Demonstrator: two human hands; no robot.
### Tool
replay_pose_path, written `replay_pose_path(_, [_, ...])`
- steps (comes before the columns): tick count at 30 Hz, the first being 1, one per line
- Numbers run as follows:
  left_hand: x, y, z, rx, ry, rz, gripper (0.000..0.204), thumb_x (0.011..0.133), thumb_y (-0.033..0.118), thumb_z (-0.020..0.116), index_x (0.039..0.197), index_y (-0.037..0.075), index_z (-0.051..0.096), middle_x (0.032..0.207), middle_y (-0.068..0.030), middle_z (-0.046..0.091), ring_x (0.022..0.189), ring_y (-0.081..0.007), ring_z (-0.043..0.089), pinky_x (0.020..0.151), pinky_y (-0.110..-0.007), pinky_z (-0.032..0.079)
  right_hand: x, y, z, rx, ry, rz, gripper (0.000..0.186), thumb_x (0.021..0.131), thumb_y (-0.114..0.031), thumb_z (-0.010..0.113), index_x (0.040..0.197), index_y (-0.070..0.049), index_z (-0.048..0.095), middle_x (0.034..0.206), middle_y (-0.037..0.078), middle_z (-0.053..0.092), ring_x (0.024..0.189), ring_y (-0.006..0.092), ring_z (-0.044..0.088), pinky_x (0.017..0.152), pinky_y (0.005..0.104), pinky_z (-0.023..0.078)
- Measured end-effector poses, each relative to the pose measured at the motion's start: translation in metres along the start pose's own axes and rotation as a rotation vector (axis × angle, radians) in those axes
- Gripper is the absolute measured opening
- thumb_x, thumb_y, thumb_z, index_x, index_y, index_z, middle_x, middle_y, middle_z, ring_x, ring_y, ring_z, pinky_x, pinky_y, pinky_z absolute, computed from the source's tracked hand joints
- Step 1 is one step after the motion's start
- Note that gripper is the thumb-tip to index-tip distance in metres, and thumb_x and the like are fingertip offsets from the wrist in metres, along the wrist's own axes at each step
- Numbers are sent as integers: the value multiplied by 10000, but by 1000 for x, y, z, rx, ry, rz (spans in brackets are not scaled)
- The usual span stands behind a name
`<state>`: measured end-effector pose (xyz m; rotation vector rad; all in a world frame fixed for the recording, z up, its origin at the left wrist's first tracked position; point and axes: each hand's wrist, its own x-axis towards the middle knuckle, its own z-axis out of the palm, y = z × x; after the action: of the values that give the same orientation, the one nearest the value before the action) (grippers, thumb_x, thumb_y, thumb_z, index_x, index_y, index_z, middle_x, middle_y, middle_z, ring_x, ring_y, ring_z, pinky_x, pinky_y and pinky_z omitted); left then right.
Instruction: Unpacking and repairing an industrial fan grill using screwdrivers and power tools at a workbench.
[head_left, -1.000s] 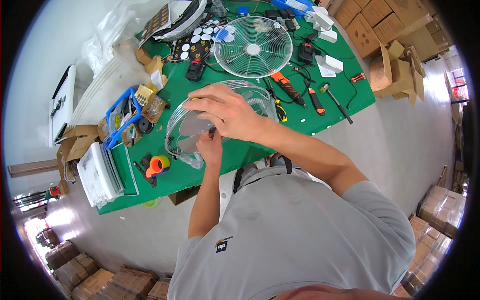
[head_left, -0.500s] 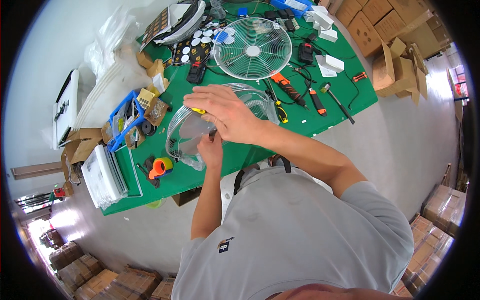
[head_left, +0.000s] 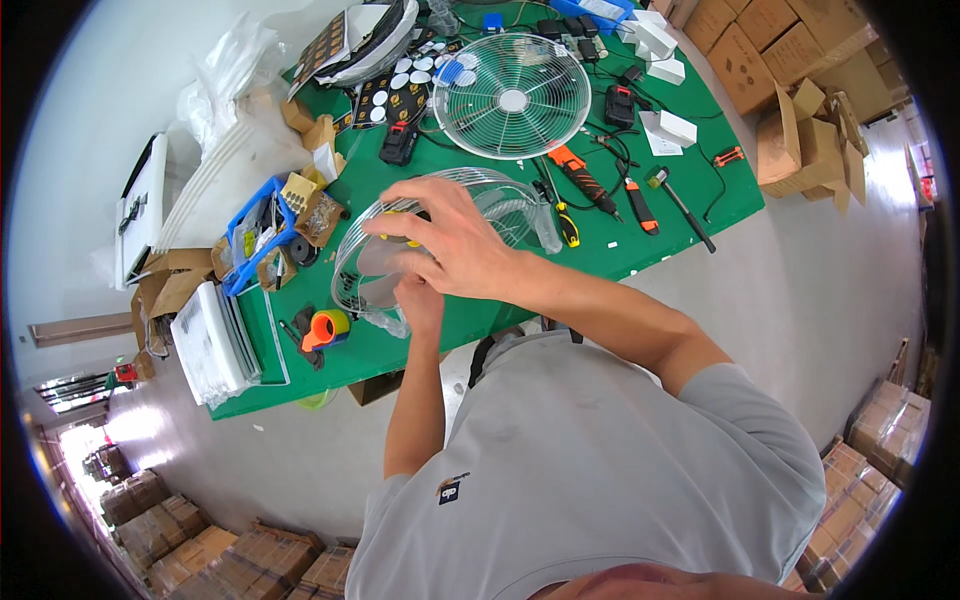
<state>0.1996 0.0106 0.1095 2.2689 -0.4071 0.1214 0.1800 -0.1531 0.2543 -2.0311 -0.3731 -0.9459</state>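
A round wire fan guard (head_left: 347, 262) with grey fan blades (head_left: 379, 292) inside it lies at the near middle of the table. Over it, my right hand (head_left: 455, 235) has its fingers loosely curved around the yellow-and-black handle of a screwdriver (head_left: 404, 238); the shaft is hidden. Below that, my left hand (head_left: 420, 303) is closed at the middle of the fan, its fingertips partly behind the right hand. What it pinches is hidden. Clear plastic wrap (head_left: 388, 324) hangs at the guard's near edge. Beyond stands a second wire guard (head_left: 512, 100) with a white centre, lying flat.
On the green table (head_left: 640, 250), right, lie an orange-and-black power tool (head_left: 585, 183), another screwdriver (head_left: 567, 222), a utility knife (head_left: 641, 206) and a hammer (head_left: 682, 210). Left are a blue bin (head_left: 240, 225), orange tape (head_left: 326, 328) and white panels (head_left: 212, 345). Cartons (head_left: 800, 150) stand beyond the right edge.
My right hand's fingers have spread and turned around the yellow handle, the thumb dropping toward my left hand. The left hand stays at the fan's middle. The view has shifted slightly.
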Motion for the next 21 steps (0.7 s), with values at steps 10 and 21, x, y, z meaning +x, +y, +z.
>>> replay_pose_path(10, [-2,-8,-2,-24,-39,-73,294,879,214,742,806,-69,706,736,-193,725,667,-299,724,663,-420,550,6,-7,-20,256,-99,77,455,798,36,694,1223,-121,659,1230,114,671,1113,321,632,979,439,504])
replay_pose_path(21, [-28,-8,-10,-169,-238,-318,204,887,156,747,901,-46,771,764,-113,766,676,-141,725,648,-296,566,-103,56,-225,445,717,746,414,1042,-115,577,1430,0,487,1269,91,582,1064,143,602,956,335,538])
